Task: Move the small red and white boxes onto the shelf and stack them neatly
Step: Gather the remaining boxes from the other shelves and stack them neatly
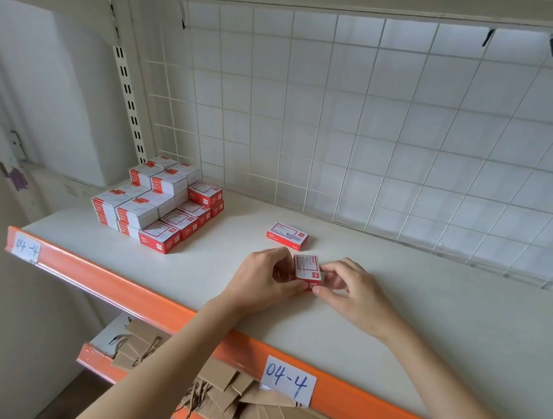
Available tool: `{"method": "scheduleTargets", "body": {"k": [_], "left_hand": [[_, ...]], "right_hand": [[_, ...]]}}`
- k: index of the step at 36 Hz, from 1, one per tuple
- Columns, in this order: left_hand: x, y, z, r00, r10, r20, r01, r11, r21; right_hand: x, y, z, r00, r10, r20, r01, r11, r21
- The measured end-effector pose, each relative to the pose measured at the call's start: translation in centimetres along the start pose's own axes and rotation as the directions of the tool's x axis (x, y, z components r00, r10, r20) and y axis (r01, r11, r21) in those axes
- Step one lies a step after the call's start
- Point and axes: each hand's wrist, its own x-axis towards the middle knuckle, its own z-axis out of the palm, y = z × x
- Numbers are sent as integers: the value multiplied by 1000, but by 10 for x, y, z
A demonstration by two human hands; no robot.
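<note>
One shelf (pixel 394 309) carried a stack (pixel 158 202) of boxes at its left rear. Left hand (pixel 260 276) and right hand (pixel 352 290) pinched a box (pixel 308 268) between them near the front edge; another box (pixel 287 235) lay just behind.

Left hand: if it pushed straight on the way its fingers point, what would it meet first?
The left hand already pinches the small red and white box; just beyond it is the right hand, gripping the opposite side. Depth looks close.
</note>
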Motion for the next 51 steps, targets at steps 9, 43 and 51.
{"method": "scheduleTargets", "body": {"k": [9,43,51], "left_hand": [[-1,-1,-11,981,89,175,-113,984,135],[-16,-99,-172,972,205,114,-232,915,331],[-14,-105,-160,961,200,189,-252,916,311]], "right_hand": [[16,-12,-3,987,135,82,-122,982,-143],[183,-156,125,994,101,37,-94,984,-152],[179,-147,119,995,77,57,-71,992,-100]]}}
